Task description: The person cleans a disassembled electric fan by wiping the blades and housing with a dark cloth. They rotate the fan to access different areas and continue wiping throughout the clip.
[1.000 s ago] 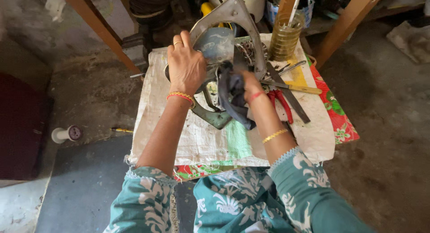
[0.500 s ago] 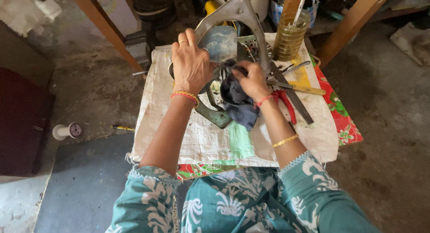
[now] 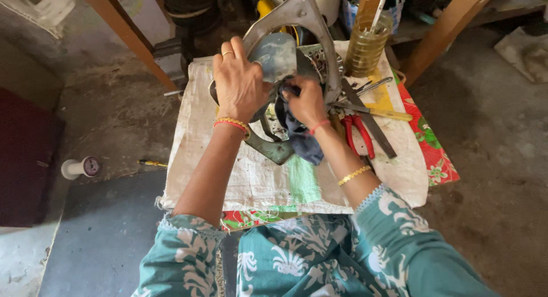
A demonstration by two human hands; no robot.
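Though gripped, curved grey metal casting (image 3: pixel 297 14)

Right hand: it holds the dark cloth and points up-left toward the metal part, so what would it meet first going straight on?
Probably the grey metal housing that the left hand steadies; the right hand with its dark cloth looks close to it already, though depth is unclear.

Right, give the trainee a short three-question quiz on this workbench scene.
1. True or false: the right hand presses a dark cloth against the metal frame.
2. Which tool lies right of the frame? A) red-handled pliers B) a hammer C) a saw
3. Fill in: the left hand rests on the grey ____ part of the machine.

Key: 1 true. 2 A. 3 rounded.
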